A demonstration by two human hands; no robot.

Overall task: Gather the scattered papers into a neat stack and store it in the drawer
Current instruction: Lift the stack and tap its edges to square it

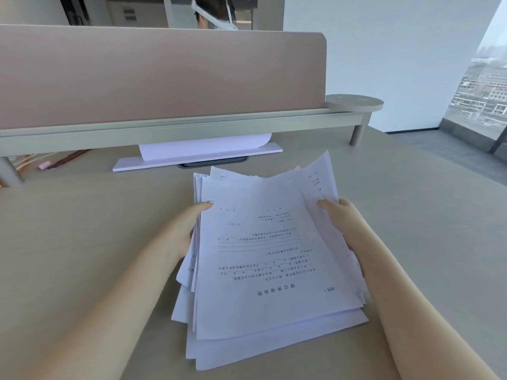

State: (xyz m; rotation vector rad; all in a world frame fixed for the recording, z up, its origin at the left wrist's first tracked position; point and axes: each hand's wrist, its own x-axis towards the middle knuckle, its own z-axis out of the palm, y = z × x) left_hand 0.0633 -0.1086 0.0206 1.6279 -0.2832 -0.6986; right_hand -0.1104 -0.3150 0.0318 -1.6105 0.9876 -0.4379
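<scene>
A loose pile of white printed papers point(270, 259) sits in the middle of the beige desk, its sheets fanned and out of line at the edges. My left hand point(184, 229) grips the pile's left side, thumb on the top sheet. My right hand point(346, 223) holds the right side, thumb pressing on a sheet that sticks out toward the far right. The top sheet shows text upside down to me. No drawer is in view.
A pink-beige partition screen point(153, 78) on a pale rail runs across the desk's far side. Under it lie a curled white sheet point(205, 145) and a white flat board point(197, 157). A round stand point(355, 101) sits at the rail's right end. A person is behind the screen.
</scene>
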